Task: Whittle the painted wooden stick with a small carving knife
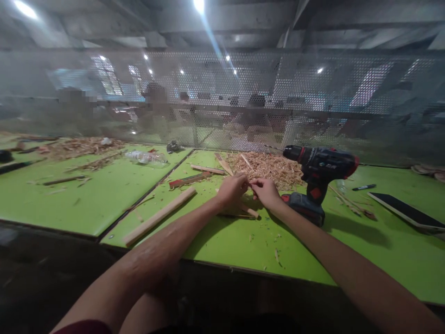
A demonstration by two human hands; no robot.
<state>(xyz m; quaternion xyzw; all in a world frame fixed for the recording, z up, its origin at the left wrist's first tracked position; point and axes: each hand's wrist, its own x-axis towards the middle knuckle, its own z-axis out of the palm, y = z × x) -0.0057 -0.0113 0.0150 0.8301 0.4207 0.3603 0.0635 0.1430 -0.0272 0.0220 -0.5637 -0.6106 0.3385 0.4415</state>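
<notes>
A pale wooden stick [251, 212] slants out beneath the left hand [235, 189].

A lime-green worktop [69, 204] spans the width, a dark seam [142, 197] running between two of its panels; along its far edge stands a perforated screen [215, 125], with a horizontal rail [205, 108] and slanted bright windows [106, 76] showing through it; overhead, a grey ceiling [222, 21] crossed by beams [301, 15] carries glaring lamps [199, 5], one throwing a bluish streak; below the near edge, all is too dark to tell.
</notes>
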